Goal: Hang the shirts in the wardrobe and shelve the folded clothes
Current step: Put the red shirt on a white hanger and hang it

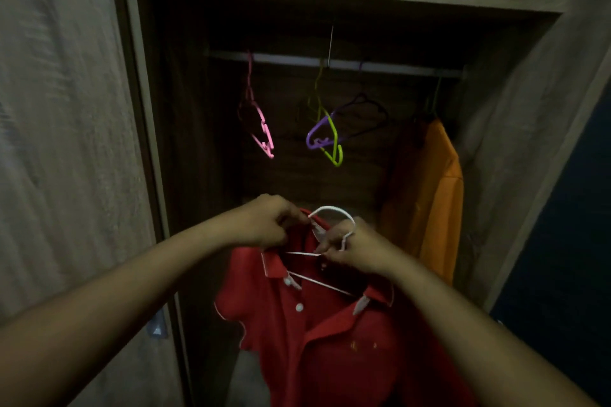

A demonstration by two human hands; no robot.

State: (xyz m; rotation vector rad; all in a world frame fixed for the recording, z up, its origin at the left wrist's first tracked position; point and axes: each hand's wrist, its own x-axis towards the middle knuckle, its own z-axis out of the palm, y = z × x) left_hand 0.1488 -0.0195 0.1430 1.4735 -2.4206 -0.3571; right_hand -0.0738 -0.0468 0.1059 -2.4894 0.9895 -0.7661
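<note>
Open wardrobe (515, 6) ahead, dim inside. The red shirt (330, 347) fills the low centre, front facing us and draped on the white hanger (334, 209). It is not up yet. An orange shirt (429, 201) already hangs at the far right of the rail (380, 66).

On that rail dangle a pink hanger (261, 129), a purple hanger (314, 135) and a yellow-green hanger (334, 142), all bare.

Now the hands. The left hand (267, 221) pinches the red collar just beside the hook's tip, fingers curled tight. The right hand (357, 248) is curled round the hanger's neck and wire.

Here's the key. The hook arches between the two hands, and the rail lies above and beyond it, running left to right. The right hand has the hanger itself, so the lift looks like its job. The bare stretch of rail left of the orange shirt looks like the likely spot.

No writing is readable. There's a small yellowish chest mark (360, 345), too blurred to make out.
</note>
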